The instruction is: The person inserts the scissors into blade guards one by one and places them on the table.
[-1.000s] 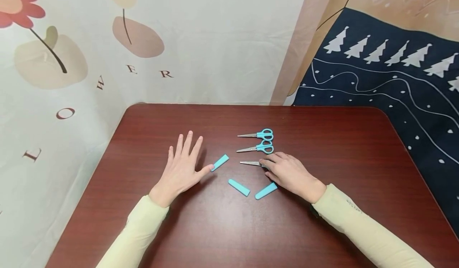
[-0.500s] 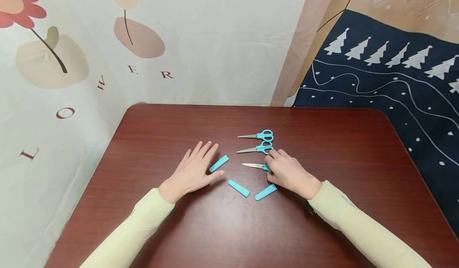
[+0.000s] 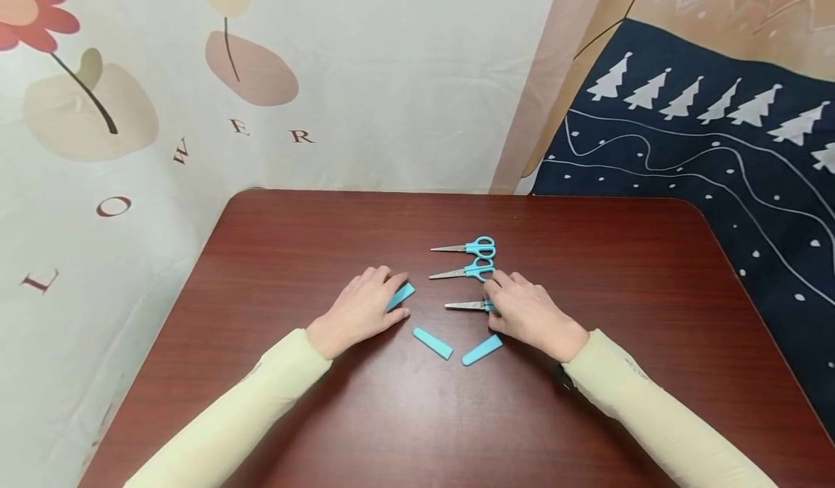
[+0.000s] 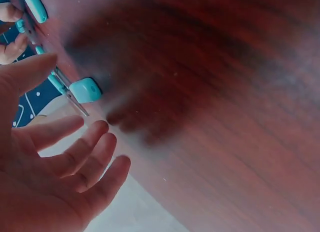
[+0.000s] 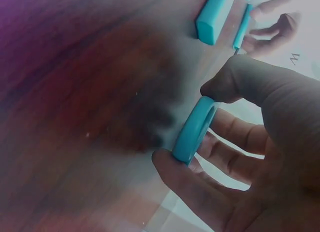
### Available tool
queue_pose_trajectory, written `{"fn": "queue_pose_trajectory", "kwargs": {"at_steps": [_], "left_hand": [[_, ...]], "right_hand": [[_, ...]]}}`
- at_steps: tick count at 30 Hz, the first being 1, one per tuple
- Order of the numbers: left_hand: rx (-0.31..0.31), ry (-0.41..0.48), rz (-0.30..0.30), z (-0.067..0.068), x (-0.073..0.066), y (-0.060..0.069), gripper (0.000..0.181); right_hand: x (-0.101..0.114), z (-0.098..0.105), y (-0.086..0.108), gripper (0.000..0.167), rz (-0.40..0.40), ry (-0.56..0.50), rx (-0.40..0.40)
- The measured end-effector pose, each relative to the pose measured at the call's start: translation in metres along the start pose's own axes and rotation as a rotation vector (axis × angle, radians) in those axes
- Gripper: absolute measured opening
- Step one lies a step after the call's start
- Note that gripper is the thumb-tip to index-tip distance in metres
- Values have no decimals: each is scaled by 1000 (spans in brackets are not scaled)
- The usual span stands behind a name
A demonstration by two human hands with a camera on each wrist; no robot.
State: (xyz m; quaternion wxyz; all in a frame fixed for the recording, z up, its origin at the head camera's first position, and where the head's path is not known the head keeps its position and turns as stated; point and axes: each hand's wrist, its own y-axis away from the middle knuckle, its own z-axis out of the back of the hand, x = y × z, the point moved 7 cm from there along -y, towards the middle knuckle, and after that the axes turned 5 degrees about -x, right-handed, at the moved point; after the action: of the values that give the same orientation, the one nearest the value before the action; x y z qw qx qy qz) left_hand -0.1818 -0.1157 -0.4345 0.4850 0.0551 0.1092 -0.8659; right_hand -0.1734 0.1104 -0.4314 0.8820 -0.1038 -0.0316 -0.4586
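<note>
In the head view my right hand (image 3: 531, 314) holds the nearest pair of scissors (image 3: 466, 305) by its blue handle, blades pointing left. The right wrist view has that scissors handle (image 5: 195, 129) pinched between thumb and fingers. My left hand (image 3: 362, 307) is at a blue scissors cap (image 3: 401, 296), its thumb on the near side and its fingers on the far side. From the left wrist, the fingers look loosely bent and apart from the cap (image 4: 86, 90). Part of this cap is covered by the left hand in the head view.
Two more scissors, the far pair (image 3: 479, 247) and the middle pair (image 3: 479, 269), lie beyond the right hand, blades leftward. Two other blue caps, one left (image 3: 433, 343) and one right (image 3: 482, 350), lie nearer on the brown table (image 3: 293, 234). Printed cloth (image 3: 404, 111) hangs behind.
The left hand has moved right and its spread fingers have drawn in about the left cap. The right hand has taken the nearest scissors by the handle and shifted them slightly right.
</note>
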Motion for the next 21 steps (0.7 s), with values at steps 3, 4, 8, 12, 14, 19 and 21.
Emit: {"fn": "queue_pose_trajectory", "kwargs": {"at_steps": [3, 4, 8, 12, 14, 19, 21], "left_hand": [[-9, -4, -6, -2, 1, -1, 44], [-10, 7, -8, -2, 1, -2, 40], [11, 72, -4, -3, 2, -2, 27], [21, 115, -1, -4, 2, -4, 24], [18, 134, -1, -4, 2, -4, 24], [10, 172, -6, -4, 0, -5, 27], [11, 185, -4, -4, 0, -5, 26]], "right_hand": [[0, 4, 2, 21, 7, 6, -27], [0, 5, 3, 22, 8, 8, -33], [-3, 9, 6, 24, -5, 13, -53], [-8, 12, 9, 24, -45, 5, -51], [-10, 13, 10, 24, -65, -5, -48], [-15, 15, 14, 24, -88, -21, -53], [-16, 15, 16, 23, -93, -24, -61]]}}
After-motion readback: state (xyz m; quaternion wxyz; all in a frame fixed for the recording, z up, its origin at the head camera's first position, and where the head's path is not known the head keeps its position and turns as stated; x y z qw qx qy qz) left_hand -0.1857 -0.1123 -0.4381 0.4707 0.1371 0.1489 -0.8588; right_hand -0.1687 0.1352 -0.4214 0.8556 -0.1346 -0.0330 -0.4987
